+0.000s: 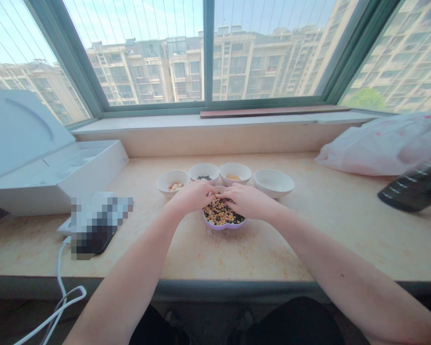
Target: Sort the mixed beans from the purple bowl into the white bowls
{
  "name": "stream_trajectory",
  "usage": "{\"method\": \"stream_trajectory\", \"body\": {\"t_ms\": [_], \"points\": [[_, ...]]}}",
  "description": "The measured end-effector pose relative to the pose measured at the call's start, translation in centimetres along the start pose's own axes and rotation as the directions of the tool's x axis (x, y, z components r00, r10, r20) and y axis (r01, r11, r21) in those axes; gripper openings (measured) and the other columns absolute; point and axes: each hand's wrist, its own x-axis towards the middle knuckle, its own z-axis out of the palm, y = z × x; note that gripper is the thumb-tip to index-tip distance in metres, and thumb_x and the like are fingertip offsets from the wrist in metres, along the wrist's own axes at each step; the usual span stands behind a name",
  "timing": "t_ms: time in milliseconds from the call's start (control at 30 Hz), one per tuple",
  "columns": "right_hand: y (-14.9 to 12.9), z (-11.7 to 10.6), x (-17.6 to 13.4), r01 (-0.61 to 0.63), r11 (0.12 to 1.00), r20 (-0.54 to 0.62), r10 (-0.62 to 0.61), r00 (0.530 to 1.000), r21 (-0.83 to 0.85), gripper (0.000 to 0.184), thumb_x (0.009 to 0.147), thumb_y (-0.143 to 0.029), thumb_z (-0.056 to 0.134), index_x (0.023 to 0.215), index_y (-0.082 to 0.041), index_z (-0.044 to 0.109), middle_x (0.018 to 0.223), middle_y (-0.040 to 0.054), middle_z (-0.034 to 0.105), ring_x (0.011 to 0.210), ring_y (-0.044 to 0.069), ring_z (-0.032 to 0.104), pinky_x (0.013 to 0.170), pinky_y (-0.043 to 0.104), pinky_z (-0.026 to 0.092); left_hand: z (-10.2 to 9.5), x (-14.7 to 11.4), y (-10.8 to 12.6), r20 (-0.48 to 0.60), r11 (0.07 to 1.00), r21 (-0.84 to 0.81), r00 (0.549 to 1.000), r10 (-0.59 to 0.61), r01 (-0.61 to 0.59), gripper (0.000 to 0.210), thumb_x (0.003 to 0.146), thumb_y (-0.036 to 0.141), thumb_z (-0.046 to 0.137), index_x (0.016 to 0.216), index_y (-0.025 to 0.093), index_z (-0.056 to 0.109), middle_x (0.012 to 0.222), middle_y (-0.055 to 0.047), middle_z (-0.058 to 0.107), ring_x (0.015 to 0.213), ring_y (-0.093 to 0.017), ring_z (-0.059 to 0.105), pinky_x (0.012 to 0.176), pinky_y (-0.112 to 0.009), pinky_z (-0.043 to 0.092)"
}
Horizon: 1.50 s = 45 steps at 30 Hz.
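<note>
A purple-rimmed bowl (223,227) with a lobed, heart-like edge holds mixed yellow and black beans (221,213) and a few paler pieces. My left hand (197,195) is over the bowl's upper left part, fingertips pinched together; whatever is between them is too small to tell. From the other side my right hand (249,200) reaches in, its bent fingers closed down at the beans, their tips partly hidden. Behind stand white bowls: one with red and pale pieces (175,186), one with black beans (204,178), one with yellow beans (233,177), and a plain white bowl (274,183) on the right.
An open white box (93,167) stands at the left. Nearer me lie a phone (102,235), blurred by pixels, and a white cable (60,268). A plastic bag (384,146) and a dark bottle-like container (413,189) are at the right. The window ledge (158,122) bounds the counter (187,258).
</note>
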Motion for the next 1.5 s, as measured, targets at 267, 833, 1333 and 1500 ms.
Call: {"method": "stream_trajectory", "body": {"t_ms": [267,833,1333,1500], "points": [[0.1,-0.9,-0.6,0.012,0.995,0.084,-0.020,0.996,0.098,0.033,0.078,-0.004,0.053,0.080,-0.023,0.080,0.084,0.0061,0.077,0.078,0.023,0.066,0.075,0.035,0.045,1.2,0.5,1.4,0.021,0.981,0.160,0.994,0.106,-0.108,0.029,0.091,0.020,0.048,0.086,0.019,0.077,0.094,-0.010,0.068,0.098,-0.026,0.062,0.090,-0.039,0.044],[-0.6,-0.2,1.2,-0.126,0.948,0.079,0.156,0.985,-0.292,0.026,0.086,-0.010,0.053,0.091,-0.018,0.077,0.086,0.0162,0.076,0.076,0.029,0.071,0.061,0.034,0.043,-0.3,0.0,0.1,0.067,0.998,-0.028,0.996,0.057,-0.055,0.029,0.083,0.024,0.051,0.058,0.019,0.064,0.062,-0.004,0.063,0.057,-0.016,0.052,0.057,-0.031,0.034],[-0.3,-0.8,1.6,-0.134,0.918,0.222,0.229,0.948,-0.375,0.032,0.096,-0.022,0.044,0.091,-0.018,0.076,0.091,0.0136,0.075,0.083,0.027,0.070,0.065,0.032,0.044,-0.4,0.0,-0.1,0.045,0.990,-0.140,0.998,0.040,-0.033,0.027,0.088,0.025,0.052,0.095,0.023,0.078,0.083,-0.001,0.074,0.073,-0.015,0.063,0.065,-0.025,0.041],[-1.1,-1.2,1.2,-0.082,0.910,0.233,0.191,0.954,-0.407,0.032,0.097,-0.018,0.043,0.102,-0.014,0.074,0.091,0.0158,0.074,0.083,0.028,0.070,0.065,0.032,0.044,-0.5,-0.1,0.1,0.034,0.991,-0.136,0.999,0.023,-0.018,0.026,0.088,0.025,0.053,0.096,0.023,0.078,0.083,-0.002,0.074,0.074,-0.016,0.064,0.066,-0.025,0.042]]}}
